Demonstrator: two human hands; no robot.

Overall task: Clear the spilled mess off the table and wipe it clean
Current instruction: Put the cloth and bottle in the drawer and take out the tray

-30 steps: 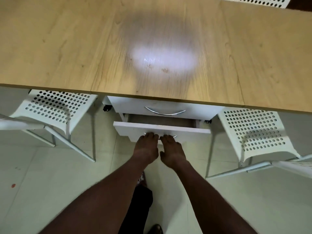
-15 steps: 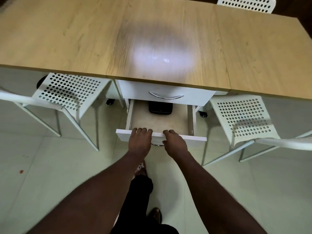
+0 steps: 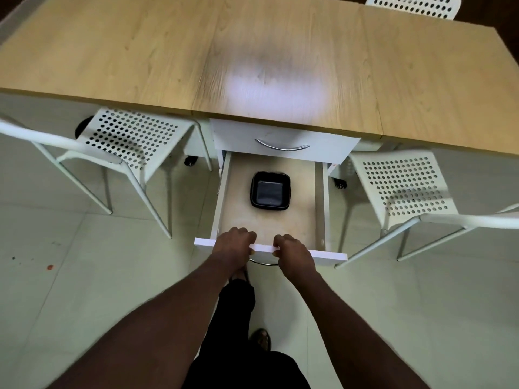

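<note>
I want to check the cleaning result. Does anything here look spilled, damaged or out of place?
A small reddish spot lies on the floor tiles at the far left, with a dark speck near it; they look like leftover mess. The table shows only a pale sheen, perhaps glare. Nothing looks damaged.

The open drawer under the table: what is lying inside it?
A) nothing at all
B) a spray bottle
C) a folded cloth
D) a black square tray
D: a black square tray sits alone on the bare bottom of the pulled-out drawer, whose front edge the left hand and right hand grip.
</note>
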